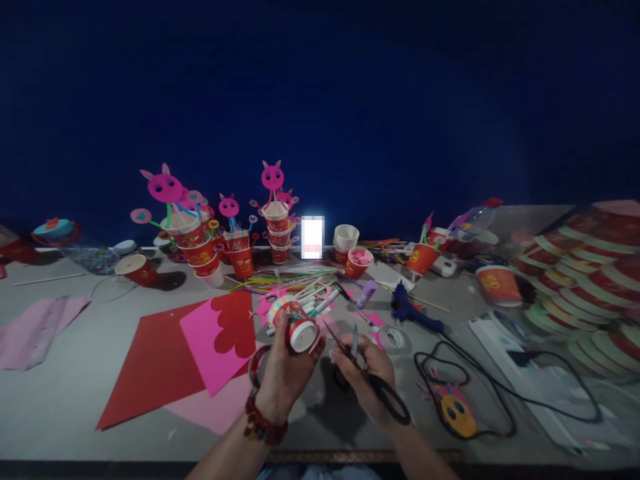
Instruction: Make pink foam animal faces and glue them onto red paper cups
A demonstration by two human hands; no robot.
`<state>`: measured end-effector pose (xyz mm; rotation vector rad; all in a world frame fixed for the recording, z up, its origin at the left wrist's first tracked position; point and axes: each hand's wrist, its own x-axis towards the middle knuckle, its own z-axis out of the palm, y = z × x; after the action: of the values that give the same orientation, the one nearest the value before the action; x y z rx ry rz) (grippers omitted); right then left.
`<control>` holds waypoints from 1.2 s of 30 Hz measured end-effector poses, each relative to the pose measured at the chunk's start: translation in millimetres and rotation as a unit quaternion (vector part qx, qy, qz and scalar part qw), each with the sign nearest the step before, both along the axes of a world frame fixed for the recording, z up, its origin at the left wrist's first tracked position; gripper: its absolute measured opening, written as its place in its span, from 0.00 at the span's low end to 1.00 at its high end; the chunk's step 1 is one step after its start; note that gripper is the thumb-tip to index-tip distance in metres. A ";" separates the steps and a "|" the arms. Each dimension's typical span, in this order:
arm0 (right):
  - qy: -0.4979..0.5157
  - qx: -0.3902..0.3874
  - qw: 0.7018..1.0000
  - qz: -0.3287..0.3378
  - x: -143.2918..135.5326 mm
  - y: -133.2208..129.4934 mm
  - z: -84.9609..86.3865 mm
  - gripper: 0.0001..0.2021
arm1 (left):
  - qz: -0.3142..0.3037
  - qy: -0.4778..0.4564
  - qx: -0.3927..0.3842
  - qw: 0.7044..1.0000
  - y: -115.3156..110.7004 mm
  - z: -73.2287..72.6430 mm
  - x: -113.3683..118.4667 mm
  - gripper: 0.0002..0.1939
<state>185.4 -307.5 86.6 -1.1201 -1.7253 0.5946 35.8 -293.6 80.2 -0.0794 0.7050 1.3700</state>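
My left hand is wrapped round a red patterned paper cup, tilted with its white base towards my right hand. A thin pink strip shows by my left fingertips beside the base; whether it is attached to the cup I cannot tell. In my right hand is a pair of scissors with black handles. Its blades are spread and point up, a little to the right of the cup, not touching it. Behind the cup lie several marker pens and pink paper scraps.
Red paper and pink paper lie at left. Cup figures with pink faces stand along the back. At right are a blue glue gun, its looping cord, clear tape, a white power strip and stacked cups.
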 end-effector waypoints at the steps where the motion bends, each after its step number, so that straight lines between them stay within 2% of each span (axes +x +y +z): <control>1: 0.026 -0.024 0.999 -0.022 -3.4 -1.9 -4.6 0.09 | 0.003 -0.006 0.011 1.000 -1.0 1.0 1.8 0.15; 4: 0.051 -0.041 0.997 -0.034 -16.3 -3.6 -16.8 0.08 | -0.011 -0.026 0.035 0.999 -4.8 5.6 7.9 0.18; 8: 0.032 -0.008 0.999 -0.022 -26.9 0.3 -26.6 0.04 | -0.022 -0.012 0.020 0.999 -10.0 8.0 12.7 0.19; 11: 0.019 0.022 1.000 -0.010 -27.6 2.8 -29.6 0.03 | -0.013 -0.008 0.013 1.000 -13.2 4.3 13.7 0.20; 16: 0.040 0.030 0.999 -0.004 -26.7 2.4 -29.0 0.05 | -0.035 0.001 0.026 0.999 -16.3 -1.7 16.4 0.27; 20: 0.086 -0.030 0.996 -0.005 -28.6 -0.2 -28.3 0.07 | -0.037 0.019 0.037 0.998 -16.9 -3.1 18.2 0.27; 22: 0.133 -0.090 0.987 0.006 -31.0 -1.3 -28.9 0.10 | -0.032 0.039 0.048 0.998 -17.0 -4.3 18.2 0.25; 27: 0.263 -0.248 0.932 0.024 -39.6 -1.6 -32.6 0.18 | 0.004 0.075 0.088 0.993 -17.2 -8.6 18.6 0.23; 30: 0.302 -0.283 0.910 0.009 -41.7 -1.0 -32.2 0.20 | 0.014 0.091 0.083 0.992 -17.5 -9.5 20.0 0.21; 36: 0.331 -0.315 0.889 0.007 -41.8 1.1 -28.4 0.17 | 0.033 0.084 0.069 0.994 -17.3 -9.4 20.4 0.19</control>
<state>143.6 -306.4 58.2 -1.1389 -0.9536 1.4306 56.2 -310.9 70.8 0.1239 0.7515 1.4972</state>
